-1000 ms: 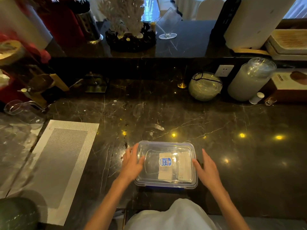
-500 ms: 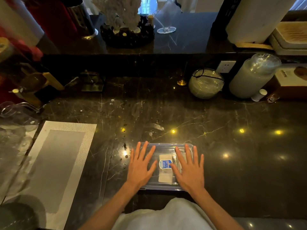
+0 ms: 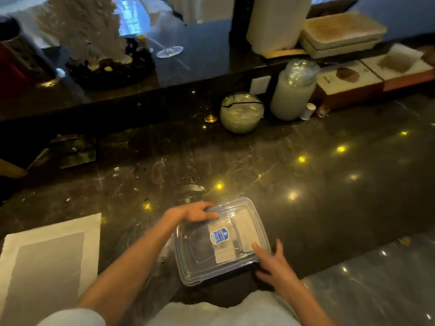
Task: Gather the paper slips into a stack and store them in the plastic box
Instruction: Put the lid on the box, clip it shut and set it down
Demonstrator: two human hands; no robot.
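A clear plastic box (image 3: 195, 255) with a blue-edged lid and a blue label lies on the dark marble counter near the front edge, turned at an angle. Pale paper slips (image 3: 243, 231) show through the lid, inside the box. My left hand (image 3: 196, 211) curls over the box's far left corner, fingers on the lid rim. At the near right corner my right hand (image 3: 273, 262) touches the box with fingers spread along its edge.
A white and grey placemat (image 3: 47, 260) lies to the left. At the back stand a round glass bowl (image 3: 242, 112), a wrapped stack of cups (image 3: 293, 90) and cardboard boxes (image 3: 348, 83). A raised ledge behind carries a white coral ornament (image 3: 89, 27) and a glass.
Both hands have left the top of the lid, where they lay flat. The left now holds the far left corner and the right the near right corner. The box sits rotated.
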